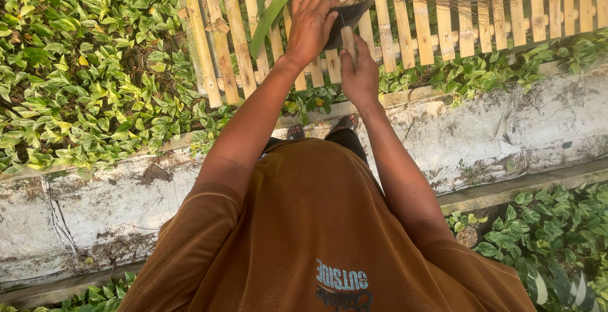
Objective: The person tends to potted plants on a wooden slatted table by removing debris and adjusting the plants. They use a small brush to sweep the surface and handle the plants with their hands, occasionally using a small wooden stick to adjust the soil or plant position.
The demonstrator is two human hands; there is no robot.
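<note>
An outdoor garden or plant nursery is shown. Beds of green and yellow leafy ground cover (88, 78) are edged by a weathered whitewashed kerb (506, 135), and a low bamboo slat fence (443, 21) is set among the plants.

Bamboo fence (443, 21), leafy groundcover (88, 78), concrete curb (506, 128)

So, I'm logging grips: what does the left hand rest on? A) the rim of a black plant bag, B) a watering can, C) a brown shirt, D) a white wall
A: the left hand lies on the rim of the black bag by the bamboo fence, with the right hand just below it.
</note>
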